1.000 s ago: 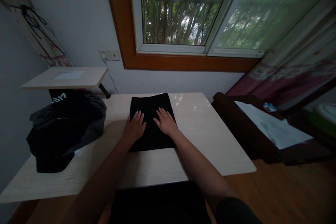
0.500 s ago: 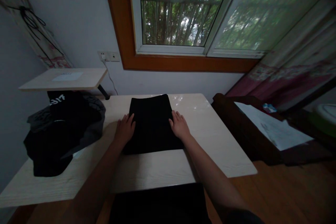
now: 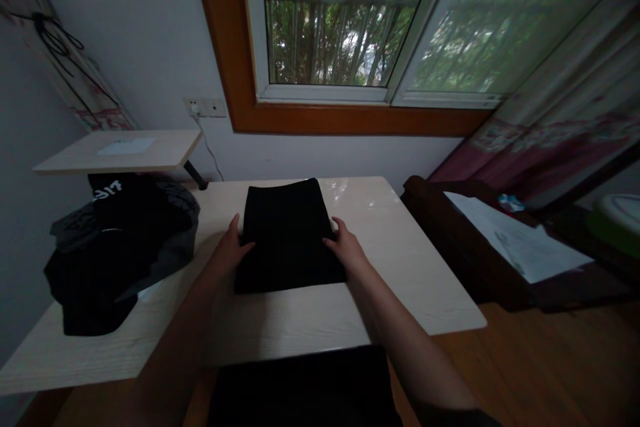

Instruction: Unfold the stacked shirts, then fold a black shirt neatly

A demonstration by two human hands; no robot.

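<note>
A folded black cloth [image 3: 285,240], seemingly a garment, lies flat on the pale wooden table [image 3: 400,267] in front of me. My left hand [image 3: 231,250] holds its left edge, thumb resting on top and the fingers along the side. At the right edge, my right hand [image 3: 346,245] does the same, with its thumb over the cloth and the fingers partly hidden beside or beneath it. To the left sits a loose heap of black and dark grey clothes [image 3: 125,247] with white lettering on one piece.
A small raised shelf [image 3: 173,150] with a paper sheet on it stands over the clothes heap. Behind the table are the wall, a socket [image 3: 205,107] with a cable, and a window. Right of the table is a dark brown piece of furniture [image 3: 465,260] bearing white paper [image 3: 515,240].
Both hands have gone from lying flat on the cloth's sides to gripping its edges, thumbs on top and fingers outside. The cloth has stayed in place; the view has shifted slightly.
</note>
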